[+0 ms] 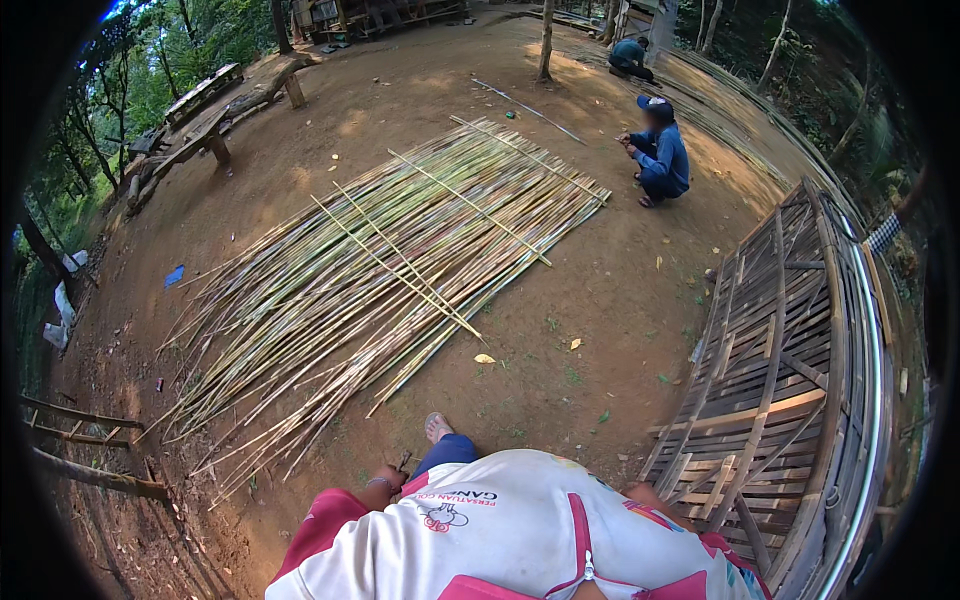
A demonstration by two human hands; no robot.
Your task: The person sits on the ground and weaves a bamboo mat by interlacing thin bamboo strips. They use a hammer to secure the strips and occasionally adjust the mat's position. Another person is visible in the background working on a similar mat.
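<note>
A wide mat of long, thin bamboo poles (400, 230) lies on the brown dirt in front of me. Several single poles are laid across it, among them a crosswise pole (470, 208) near its middle. Low by my left knee, my left hand (386, 480) is closed around a small dark object (404, 460), perhaps a tool, too small to name. Of my right hand (648, 493) only a sliver shows at my right side; my shirt hides its fingers. Both hands are apart from the poles. My bare left foot (437, 427) is just short of the mat's near edge.
A slatted wooden panel (770, 380) leans along the right. Beyond the mat's right end squats a person in blue (662, 160); another person (630, 60) crouches farther back. A wooden bench (200, 140) stands at far left. One thin pole (525, 108) lies behind the mat, near a tree trunk (546, 40).
</note>
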